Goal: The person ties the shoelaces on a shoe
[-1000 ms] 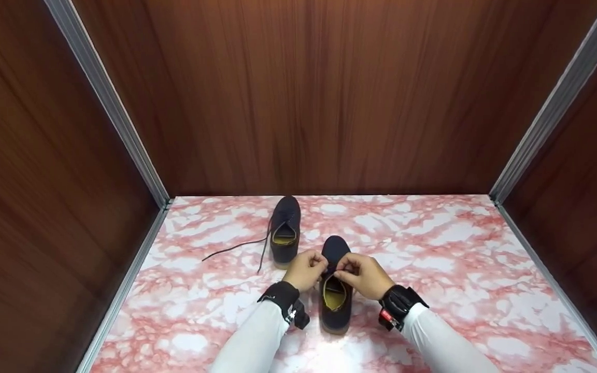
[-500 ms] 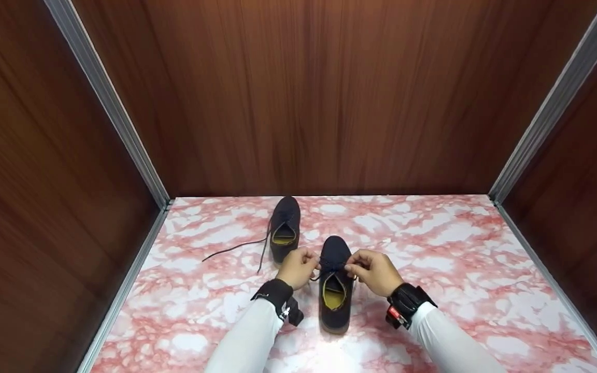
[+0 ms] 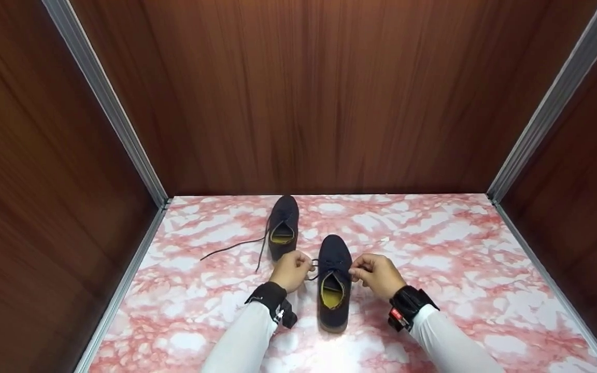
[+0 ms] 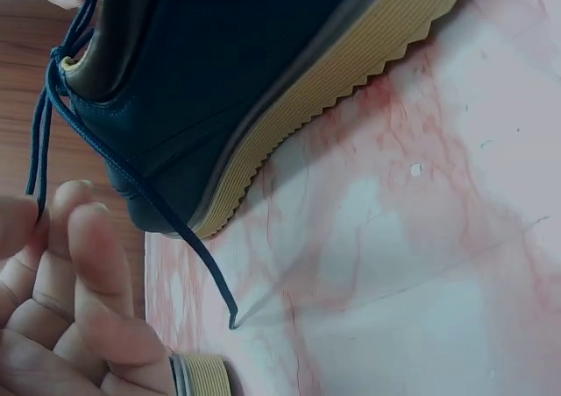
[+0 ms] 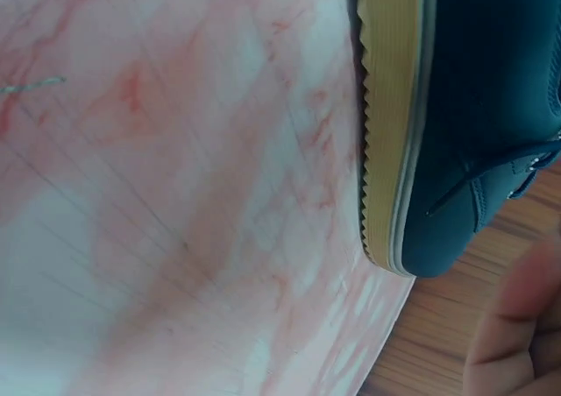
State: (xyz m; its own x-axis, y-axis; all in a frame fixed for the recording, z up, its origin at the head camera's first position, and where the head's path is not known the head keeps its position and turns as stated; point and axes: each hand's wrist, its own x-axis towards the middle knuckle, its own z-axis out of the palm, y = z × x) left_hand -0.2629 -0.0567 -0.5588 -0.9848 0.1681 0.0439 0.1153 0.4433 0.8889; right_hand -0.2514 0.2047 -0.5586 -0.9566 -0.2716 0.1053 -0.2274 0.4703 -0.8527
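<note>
A dark navy lace-up shoe [image 3: 335,254] with a yellow lining stands toe away on the surface. My left hand [image 3: 290,270], at its left side, pinches a doubled loop of its shoelace [image 4: 38,142] between thumb and fingertips. Across the shoe, my right hand [image 3: 376,274] pinches the lace close to the right side of the opening. Between the hands the lace crosses in a knot [image 4: 60,56] over the tongue. One free lace end [image 4: 197,247] hangs past the shoe's side in the left wrist view; another end [image 5: 456,193] lies along the opposite side.
A matching shoe [image 3: 284,223] stands farther back to the left, its loose laces [image 3: 233,247] trailing on the red-and-white marbled surface [image 3: 443,259]. Brown wood-look panels [image 3: 298,103] with grey metal corner strips [image 3: 117,109] enclose the surface at the back and sides.
Both hands have moved apart from over the shoe's opening, left hand to the left and right hand to the right. Lace loops now stretch out to the sides. The shoes stay in place.
</note>
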